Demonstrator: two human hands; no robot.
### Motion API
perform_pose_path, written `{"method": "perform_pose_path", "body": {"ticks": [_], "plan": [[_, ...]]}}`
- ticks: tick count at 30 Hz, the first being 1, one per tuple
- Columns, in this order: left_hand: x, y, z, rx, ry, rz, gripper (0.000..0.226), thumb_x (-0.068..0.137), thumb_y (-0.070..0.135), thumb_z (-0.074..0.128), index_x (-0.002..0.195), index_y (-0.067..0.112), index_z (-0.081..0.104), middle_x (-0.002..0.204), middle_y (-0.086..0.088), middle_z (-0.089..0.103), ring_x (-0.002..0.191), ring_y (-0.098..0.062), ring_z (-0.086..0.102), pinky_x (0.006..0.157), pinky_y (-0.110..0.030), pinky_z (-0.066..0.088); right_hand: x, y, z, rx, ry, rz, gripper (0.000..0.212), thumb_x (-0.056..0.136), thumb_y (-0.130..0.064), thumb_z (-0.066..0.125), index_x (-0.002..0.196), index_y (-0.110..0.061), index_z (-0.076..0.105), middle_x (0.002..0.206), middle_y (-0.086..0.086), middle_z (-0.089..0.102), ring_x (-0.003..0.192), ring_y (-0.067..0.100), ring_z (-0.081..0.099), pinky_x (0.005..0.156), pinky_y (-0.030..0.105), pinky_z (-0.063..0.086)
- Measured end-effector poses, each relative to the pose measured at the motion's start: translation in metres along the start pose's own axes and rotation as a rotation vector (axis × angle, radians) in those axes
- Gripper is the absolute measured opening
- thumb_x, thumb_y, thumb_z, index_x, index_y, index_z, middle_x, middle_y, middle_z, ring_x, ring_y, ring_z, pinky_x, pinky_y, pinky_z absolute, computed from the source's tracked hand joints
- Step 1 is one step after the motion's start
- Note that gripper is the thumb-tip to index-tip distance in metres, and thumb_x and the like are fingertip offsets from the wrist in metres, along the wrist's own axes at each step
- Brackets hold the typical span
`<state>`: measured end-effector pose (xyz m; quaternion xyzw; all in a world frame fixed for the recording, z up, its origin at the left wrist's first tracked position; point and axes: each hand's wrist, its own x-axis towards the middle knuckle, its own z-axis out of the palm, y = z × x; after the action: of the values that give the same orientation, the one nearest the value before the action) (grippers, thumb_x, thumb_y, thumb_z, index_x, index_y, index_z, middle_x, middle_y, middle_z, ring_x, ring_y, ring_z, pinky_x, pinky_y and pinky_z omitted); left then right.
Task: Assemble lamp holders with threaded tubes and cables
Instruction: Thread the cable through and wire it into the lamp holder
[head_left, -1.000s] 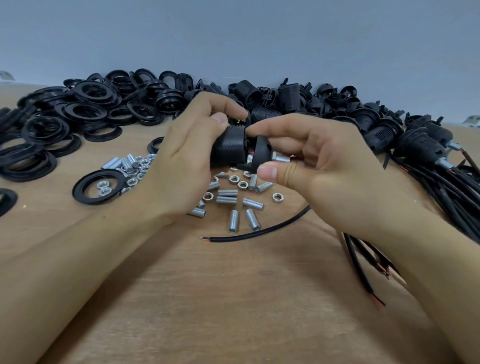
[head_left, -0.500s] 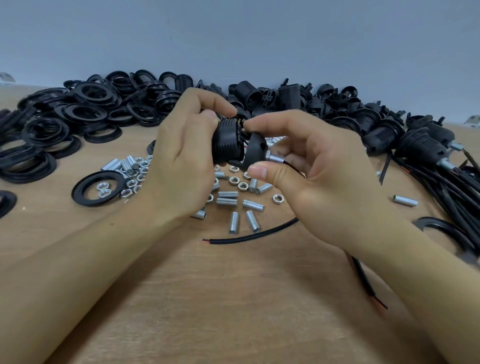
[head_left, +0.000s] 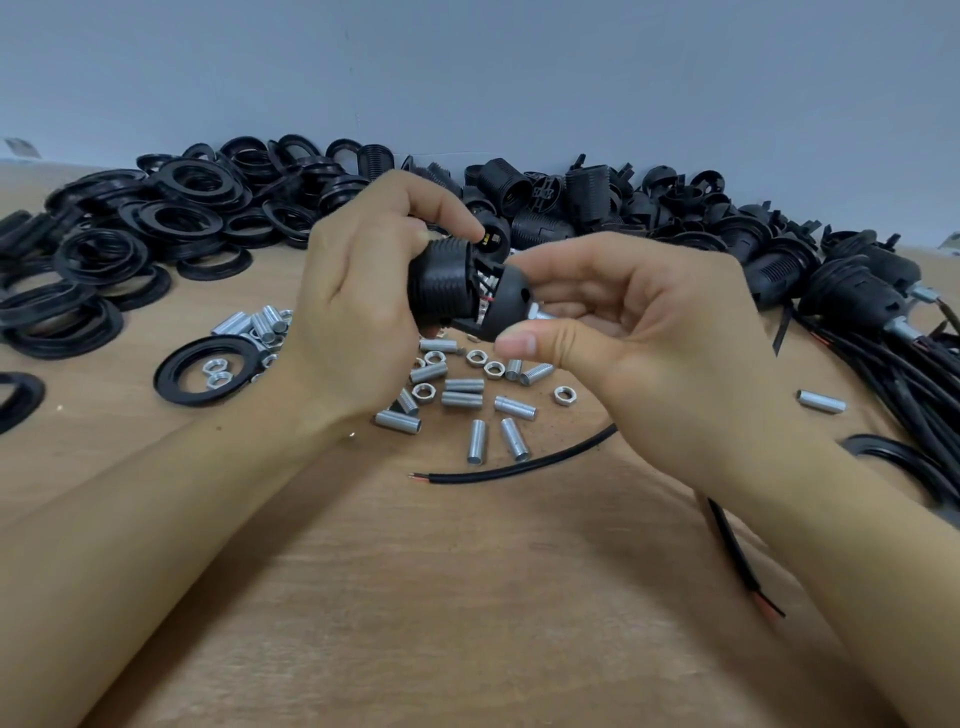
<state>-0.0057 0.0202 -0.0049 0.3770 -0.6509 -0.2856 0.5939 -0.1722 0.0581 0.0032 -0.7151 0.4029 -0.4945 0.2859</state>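
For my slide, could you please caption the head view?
Left hand and right hand join a lamp holder body and cap above scattered threaded tubes.

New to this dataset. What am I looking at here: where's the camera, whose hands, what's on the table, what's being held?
There is no robot: a person works with bare hands, filmed by one wide-angle camera worn on the head, looking forward and down. The left hand grips a ribbed black lamp holder body. The right hand holds its domed black cap, which has a short metal tube at its end. A gap between body and cap shows wiring inside, so they are not yet closed together. On the wooden table lie loose threaded tubes and nuts, a free black cable, a pile of black rings far left, loose holder parts at the back, and finished cabled holders at right.
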Motion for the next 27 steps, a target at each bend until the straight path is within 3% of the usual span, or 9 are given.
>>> {"method": "perform_pose_path", "body": {"ticks": [4,12,16,23,27], "plan": [[0.0007,-0.0025,0.0009,0.068,0.013,0.023,0.03,0.084,0.017,0.032,0.082,0.018,0.062,0.069,0.006,0.059,0.064,-0.011,0.05,0.051,-0.027,0.038,-0.0004,0.0006,0.0015,-0.038,-0.024,-0.015,0.027,0.078,-0.012,0.08,0.097,-0.028,0.068,0.089,-0.008,0.072,0.064,0.018,0.067,0.062,0.033,0.06],[-0.0001,-0.0027,-0.0002,0.053,-0.038,0.048,0.03,0.082,0.014,0.033,0.08,0.016,0.063,0.068,-0.021,0.054,0.062,-0.036,0.044,0.045,-0.036,0.031,0.0002,0.0007,-0.0032,0.014,-0.07,0.007,0.024,0.082,-0.006,0.075,0.1,-0.021,0.069,0.092,-0.004,0.072,0.061,0.02,0.069,0.056,0.026,0.058],[-0.0011,-0.0053,-0.0007,0.038,-0.06,0.014,0.032,0.082,0.015,0.033,0.082,0.015,0.065,0.067,-0.004,0.059,0.062,-0.026,0.049,0.048,-0.032,0.035,-0.0004,0.001,-0.0057,-0.095,-0.068,-0.01,0.022,0.08,-0.011,0.078,0.099,-0.02,0.071,0.082,-0.008,0.071,0.055,0.011,0.068,0.051,0.024,0.056],[-0.0037,-0.0038,0.0004,0.054,-0.102,0.071,0.028,0.082,0.012,0.034,0.086,0.011,0.061,0.063,-0.021,0.054,0.06,-0.037,0.043,0.047,-0.035,0.032,-0.0026,0.0041,-0.0054,-0.203,-0.064,-0.017,0.029,0.079,-0.017,0.079,0.106,-0.017,0.07,0.064,0.002,0.068,0.051,0.007,0.067,0.053,0.029,0.058],[-0.0053,-0.0041,0.0041,0.063,-0.04,0.022,0.028,0.083,0.015,0.033,0.087,0.015,0.061,0.058,-0.001,0.051,0.058,-0.026,0.042,0.046,-0.034,0.031,-0.002,0.0058,-0.0057,-0.178,-0.054,-0.035,0.027,0.081,-0.01,0.076,0.107,-0.013,0.07,0.066,0.0,0.065,0.054,0.008,0.068,0.053,0.024,0.058]]}}
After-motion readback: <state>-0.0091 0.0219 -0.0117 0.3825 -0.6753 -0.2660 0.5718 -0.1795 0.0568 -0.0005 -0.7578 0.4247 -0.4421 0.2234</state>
